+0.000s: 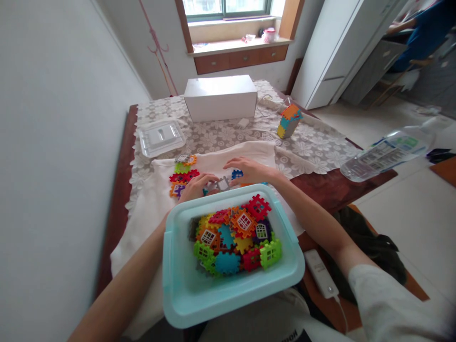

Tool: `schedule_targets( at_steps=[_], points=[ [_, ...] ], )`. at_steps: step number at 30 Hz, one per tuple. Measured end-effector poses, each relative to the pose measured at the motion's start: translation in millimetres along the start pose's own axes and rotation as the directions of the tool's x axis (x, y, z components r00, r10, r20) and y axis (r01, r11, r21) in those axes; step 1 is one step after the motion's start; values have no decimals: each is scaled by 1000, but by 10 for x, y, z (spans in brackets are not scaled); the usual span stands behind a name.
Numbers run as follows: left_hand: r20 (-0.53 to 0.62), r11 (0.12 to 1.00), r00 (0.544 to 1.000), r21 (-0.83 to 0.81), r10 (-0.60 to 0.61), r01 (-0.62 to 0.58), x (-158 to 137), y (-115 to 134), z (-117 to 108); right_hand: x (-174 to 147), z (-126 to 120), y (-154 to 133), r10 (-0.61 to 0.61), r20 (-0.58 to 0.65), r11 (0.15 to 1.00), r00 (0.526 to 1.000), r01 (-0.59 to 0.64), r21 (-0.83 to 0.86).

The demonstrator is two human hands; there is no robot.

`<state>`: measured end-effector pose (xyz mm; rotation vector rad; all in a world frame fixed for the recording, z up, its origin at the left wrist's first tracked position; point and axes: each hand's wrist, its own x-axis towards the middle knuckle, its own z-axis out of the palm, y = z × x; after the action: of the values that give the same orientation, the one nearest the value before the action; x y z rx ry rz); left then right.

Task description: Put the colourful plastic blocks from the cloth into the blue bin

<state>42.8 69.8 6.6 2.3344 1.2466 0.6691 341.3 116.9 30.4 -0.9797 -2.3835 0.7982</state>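
Beyond the tub's far rim, my left hand (199,186) is closed on the edge of a grey square building piece (223,184) with a pale centre. To its right, my right hand (247,170) arches over the cloth with thumb and fingers apart, and nothing shows between them. Just under that palm lies a blue window piece (236,175). Red interlocking pieces (184,176) and a lime green piece (182,168) lie in a group left of my left hand. The light blue tub (233,311) in front of me holds a heap of coloured interlocking pieces (228,262).
A white box (221,102) stands at the back of the table, with a clear plastic lid (162,137) to its left. A small built block tower (289,121) stands back right. A plastic bottle (388,152) lies at the right edge. A person (423,35) sits far right.
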Motion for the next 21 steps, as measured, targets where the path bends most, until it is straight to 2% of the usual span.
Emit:
schedule_targets(
  at_steps=[3, 8, 12, 17, 21],
  points=[
    [29, 1000, 1000, -7, -9, 9, -2, 16, -14, 7, 111, 47, 26, 63, 986, 998, -15, -164],
    [61, 1000, 998, 0, -19, 19, 1, 37, -37, 43, 179, 37, -78, 104, 991, 992, 88, -98],
    [106, 1000, 994, 5, 23, -23, -3, 50, -76, 55, 196, 21, -59, 125, 993, 990, 71, -94],
    [95, 996, 993, 32, 75, -78, -14, -27, -41, 54, 248, 62, -44, 63, 998, 997, 41, 52],
    [26, 999, 999, -28, 29, -28, 0, -103, 32, 69, 255, 32, 2, -22, 975, 1000, 3, 222]
  ],
)
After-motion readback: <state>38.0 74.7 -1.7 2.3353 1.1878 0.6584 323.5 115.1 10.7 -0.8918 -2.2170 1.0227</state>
